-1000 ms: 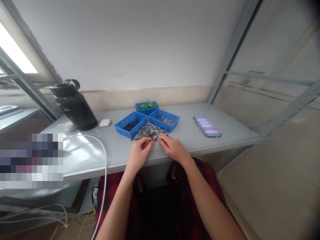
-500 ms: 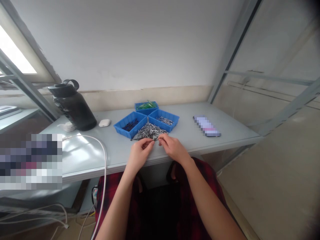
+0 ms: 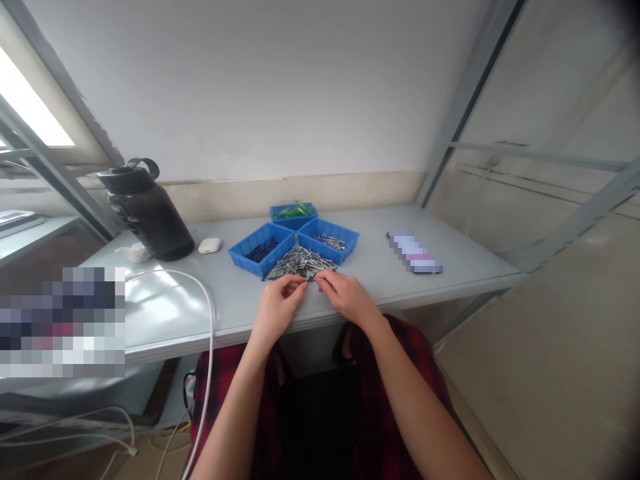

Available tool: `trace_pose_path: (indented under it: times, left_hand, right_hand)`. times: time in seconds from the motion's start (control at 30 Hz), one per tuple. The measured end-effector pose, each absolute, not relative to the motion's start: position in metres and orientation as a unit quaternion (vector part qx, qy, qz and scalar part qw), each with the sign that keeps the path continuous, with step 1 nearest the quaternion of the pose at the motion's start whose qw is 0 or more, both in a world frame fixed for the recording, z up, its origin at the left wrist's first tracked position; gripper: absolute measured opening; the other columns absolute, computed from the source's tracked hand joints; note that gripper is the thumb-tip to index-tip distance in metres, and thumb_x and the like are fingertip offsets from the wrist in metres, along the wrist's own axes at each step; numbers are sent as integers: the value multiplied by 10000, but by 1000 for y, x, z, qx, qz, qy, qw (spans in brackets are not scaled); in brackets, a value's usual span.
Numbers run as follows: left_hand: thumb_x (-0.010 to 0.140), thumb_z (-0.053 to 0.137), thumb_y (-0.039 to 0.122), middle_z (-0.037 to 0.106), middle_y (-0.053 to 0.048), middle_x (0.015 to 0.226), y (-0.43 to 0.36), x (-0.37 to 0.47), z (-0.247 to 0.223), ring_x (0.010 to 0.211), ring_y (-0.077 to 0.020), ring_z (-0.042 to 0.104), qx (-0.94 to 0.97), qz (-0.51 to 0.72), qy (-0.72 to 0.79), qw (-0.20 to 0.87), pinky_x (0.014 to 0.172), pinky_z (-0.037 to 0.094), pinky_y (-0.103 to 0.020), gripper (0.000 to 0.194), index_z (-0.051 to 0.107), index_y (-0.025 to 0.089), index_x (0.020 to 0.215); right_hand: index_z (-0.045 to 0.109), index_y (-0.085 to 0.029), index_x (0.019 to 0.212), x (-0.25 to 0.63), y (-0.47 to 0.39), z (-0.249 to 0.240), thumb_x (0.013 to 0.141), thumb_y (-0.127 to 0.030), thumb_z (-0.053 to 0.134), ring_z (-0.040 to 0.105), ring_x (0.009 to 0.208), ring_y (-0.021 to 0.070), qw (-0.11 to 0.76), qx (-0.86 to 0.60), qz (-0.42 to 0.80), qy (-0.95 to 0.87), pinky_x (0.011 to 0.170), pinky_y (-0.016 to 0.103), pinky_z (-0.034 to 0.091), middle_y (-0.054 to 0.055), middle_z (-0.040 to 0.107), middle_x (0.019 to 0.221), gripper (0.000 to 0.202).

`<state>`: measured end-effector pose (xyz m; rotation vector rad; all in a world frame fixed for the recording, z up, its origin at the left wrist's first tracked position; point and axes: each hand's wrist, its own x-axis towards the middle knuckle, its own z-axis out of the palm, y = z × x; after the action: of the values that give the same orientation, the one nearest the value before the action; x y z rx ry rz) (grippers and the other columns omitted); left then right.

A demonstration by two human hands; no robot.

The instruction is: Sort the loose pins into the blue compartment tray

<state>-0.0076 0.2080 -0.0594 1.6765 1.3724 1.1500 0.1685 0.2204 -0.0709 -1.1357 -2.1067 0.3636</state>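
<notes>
At the table's front edge, my left hand (image 3: pixel 280 303) is closed in a pinch, its thumb and forefinger on a small dark fastener (image 3: pixel 311 279). My right hand (image 3: pixel 345 293) pinches at the other side of that same piece, fingertips almost meeting those of the left. Whether it is a screw or a nail is too small to tell. Just beyond the fingers lies a loose pile of thin silver fasteners (image 3: pixel 303 259), with some dark ones along its near side. Both hands partly cover the pile's near edge.
Around the pile stand a blue bin (image 3: pixel 240 259) with dark pieces, a blue bin (image 3: pixel 353 241) with silver pieces and a blue bin (image 3: pixel 295 222) with green pieces. A black bottle (image 3: pixel 153 217), white case (image 3: pixel 210 246) and white cable (image 3: pixel 211 320) are left; a phone (image 3: pixel 415 252) lies right.
My right fingertips have shifted very slightly left, toward my left hand. Otherwise the hands, pile and bins look the same.
</notes>
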Motion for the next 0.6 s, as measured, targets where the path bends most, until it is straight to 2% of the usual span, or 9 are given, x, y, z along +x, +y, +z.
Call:
trace_pose_path:
  times: [0.33, 0.6]
  left_hand:
    - [817, 555, 403, 722, -54, 840, 209, -8, -62, 775, -204, 643, 665, 425, 526, 317, 689, 476, -282, 296, 691, 161, 920]
    - [822, 551, 399, 710, -44, 796, 209, -8, -62, 746, -193, 631, 671, 414, 525, 321, 673, 462, -274, 282, 685, 160, 888]
  right_hand:
    - [552, -231, 1047, 168, 218, -70, 965, -237, 355, 618, 789, 164, 357, -443, 154, -808, 725, 262, 425, 19, 661, 854, 214]
    - [555, -225, 1072, 168, 219, -70, 965, -258, 373, 629, 829, 168, 359, -435, 144, -813, 740, 260, 427, 34, 679, 947, 213]
